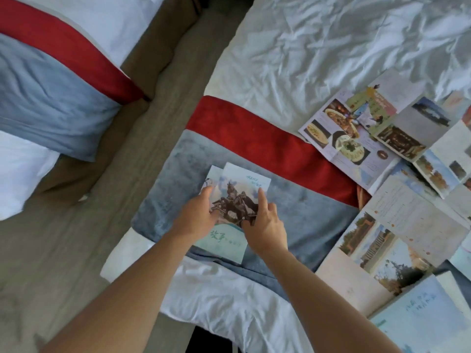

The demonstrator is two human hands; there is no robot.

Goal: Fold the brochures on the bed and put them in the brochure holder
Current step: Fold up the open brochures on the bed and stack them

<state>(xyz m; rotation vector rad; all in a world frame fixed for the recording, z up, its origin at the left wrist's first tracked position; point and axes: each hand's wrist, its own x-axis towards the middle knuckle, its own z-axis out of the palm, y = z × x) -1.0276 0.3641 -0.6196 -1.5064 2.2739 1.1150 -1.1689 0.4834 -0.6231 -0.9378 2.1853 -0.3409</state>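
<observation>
A folded brochure (pixel 244 184) with a dark statue picture and pale green lower edge lies on the grey-blue band of the bed runner (pixel 318 217). My left hand (pixel 197 217) grips its left edge, fingers curled over the paper. My right hand (pixel 265 225) holds its right side, index finger stretched up along the edge. Several unfolded brochures lie spread to the right: one with food photos (pixel 341 133), one with building photos (pixel 382 248), and a pale blue one (pixel 428 324) at the lower right. No brochure holder is in view.
The white crumpled duvet (pixel 331 47) covers the bed beyond the red stripe (pixel 267 141). A second bed (pixel 51 93) with the same runner stands to the left, across a strip of brown carpet (pixel 127 174). A dark object (pixel 211 340) sits at the bed's foot.
</observation>
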